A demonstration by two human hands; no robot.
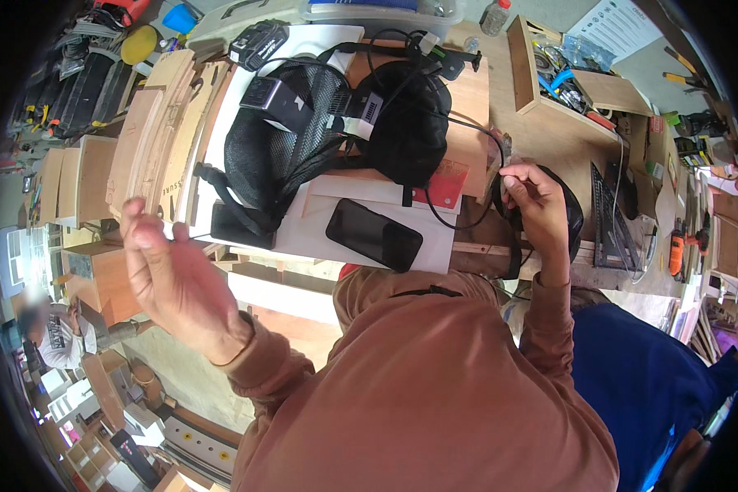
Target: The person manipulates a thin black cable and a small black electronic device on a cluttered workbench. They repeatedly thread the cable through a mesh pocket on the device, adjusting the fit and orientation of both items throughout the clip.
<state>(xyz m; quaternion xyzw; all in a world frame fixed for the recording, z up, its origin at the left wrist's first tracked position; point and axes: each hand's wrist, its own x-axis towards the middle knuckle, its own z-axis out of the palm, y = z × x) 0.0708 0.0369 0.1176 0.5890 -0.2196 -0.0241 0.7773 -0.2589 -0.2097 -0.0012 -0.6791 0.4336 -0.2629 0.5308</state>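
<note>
My left hand (176, 283) is raised left of the bench, fingers stretched and apart, holding nothing. My right hand (541, 207) is curled, thumb and finger pressed together beside a looping black cable (501, 152); whether anything is between the fingertips is hidden. Between my hands lies a black mesh harness (283, 152) with straps. A dark box-shaped device (275, 102) and a white-labelled device (357, 116) rest on it. In front of the harness a black smartphone (375, 234) lies face up on a white board (435, 246). A flat dark object (242, 228) sits partly under a strap.
A tool battery (258, 44) lies behind the harness. Wooden planks (160, 139) are stacked at left. At back right stands a wooden tray (526, 70) of tools. A black triangular piece (613, 217) lies at right. Someone in blue (640, 385) is close on my right; another person (61, 336) is far left.
</note>
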